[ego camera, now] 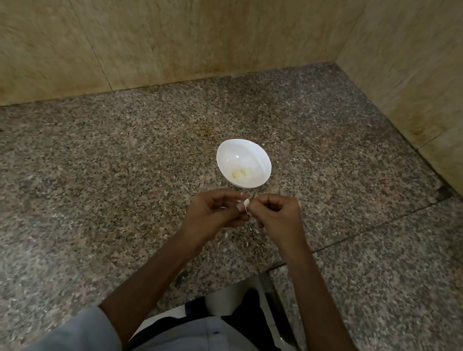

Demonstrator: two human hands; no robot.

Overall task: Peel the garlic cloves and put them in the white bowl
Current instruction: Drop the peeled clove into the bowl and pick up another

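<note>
Clearly the granite countertop [87, 164] takes up most of what I see, running into a far-right corner where beige stone walls [180, 33] meet. Roughly in the middle of it sits the white bowl [265, 156], just beyond the hands, I reckon so that a finished clove needs only a short reach forward to drop in.

Both hands are raised together just near of the bowl, fingers curled. The left hand [210, 212] pinches a garlic clove [246, 203] between thumb and fingertips, offering its end to the right. The right hand [279, 218] pinches at the clove's right side, seemingly on a bit of skin, though that is too small to make out surely. One hand steadies while the other strips, which is why they meet so closely.

The clove sits between the two sets of fingertips, above the counter and just short of the bowl's near rim. Two peeled cloves [240, 173] lie touching in the bowl's bottom. Tiny pale skin flecks [247, 243] dot the counter under the hands.
</note>
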